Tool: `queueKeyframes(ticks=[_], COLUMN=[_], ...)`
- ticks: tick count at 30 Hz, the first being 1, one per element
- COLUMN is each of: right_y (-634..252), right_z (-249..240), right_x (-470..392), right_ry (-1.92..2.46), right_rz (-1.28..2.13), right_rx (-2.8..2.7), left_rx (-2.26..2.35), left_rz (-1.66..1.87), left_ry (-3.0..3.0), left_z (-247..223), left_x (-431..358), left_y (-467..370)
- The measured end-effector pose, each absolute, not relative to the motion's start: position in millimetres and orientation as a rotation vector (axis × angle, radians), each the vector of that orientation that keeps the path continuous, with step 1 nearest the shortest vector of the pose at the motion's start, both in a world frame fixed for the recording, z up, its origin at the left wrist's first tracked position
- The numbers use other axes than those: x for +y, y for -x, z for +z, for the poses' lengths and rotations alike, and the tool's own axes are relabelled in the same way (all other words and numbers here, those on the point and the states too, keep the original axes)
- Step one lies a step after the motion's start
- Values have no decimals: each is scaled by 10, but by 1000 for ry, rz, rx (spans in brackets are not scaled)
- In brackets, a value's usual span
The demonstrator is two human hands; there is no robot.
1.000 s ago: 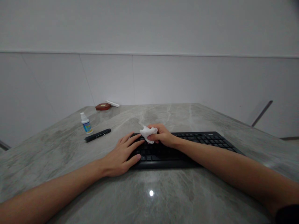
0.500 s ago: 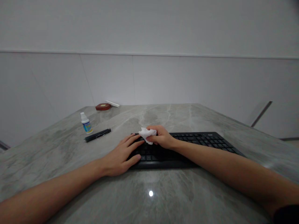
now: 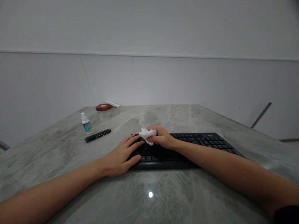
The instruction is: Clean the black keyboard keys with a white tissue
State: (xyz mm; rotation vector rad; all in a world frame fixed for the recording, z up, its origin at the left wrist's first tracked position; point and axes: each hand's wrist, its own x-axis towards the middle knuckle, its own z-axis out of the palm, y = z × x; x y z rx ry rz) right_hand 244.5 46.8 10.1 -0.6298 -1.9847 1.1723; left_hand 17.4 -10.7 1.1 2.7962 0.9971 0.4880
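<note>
The keyboard point(image 3: 163, 165) lies flat on the desk point(image 3: 112, 199), in front of the person. The right hand point(image 3: 165, 139) is over its left half; the grip is closed around the tissue point(image 3: 145, 133), pinching it between thumb and fingers. The tissue is crumpled and sits at the upper left keys; contact with them cannot be confirmed. The left hand point(image 3: 118, 158) has its grip released, fingers spread on the keyboard's left end.

Compared with one second ago, the right hand and tissue sit slightly further left, closer to the left fingertips. Against the half-second frame, no clear shift is found. The bottle point(image 3: 87, 126) stands unmoved, the black stick point(image 3: 98, 135) lying near it.
</note>
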Motion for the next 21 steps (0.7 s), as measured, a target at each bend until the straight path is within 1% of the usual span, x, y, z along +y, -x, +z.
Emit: queueKeyframes(ticks=[6,11,16,21], right_y=[-2451,-2440,-2413,-2432], right_z=[116,117,102,77], right_x=[441,451,475,487], right_ry=[646,614,636,659], right_rz=[1134,1182,1285,1143], right_rx=[-1983,-1975,-1849,-1871], left_rx=[994,995,988,1002], left_rz=[472,478,502,489], left_ry=[-2798,-2804,-2817,-2810], left_z=[24,15,-5,5], left_x=[-109,-112,-104,-105], left_y=[-180,-177,-166,-172])
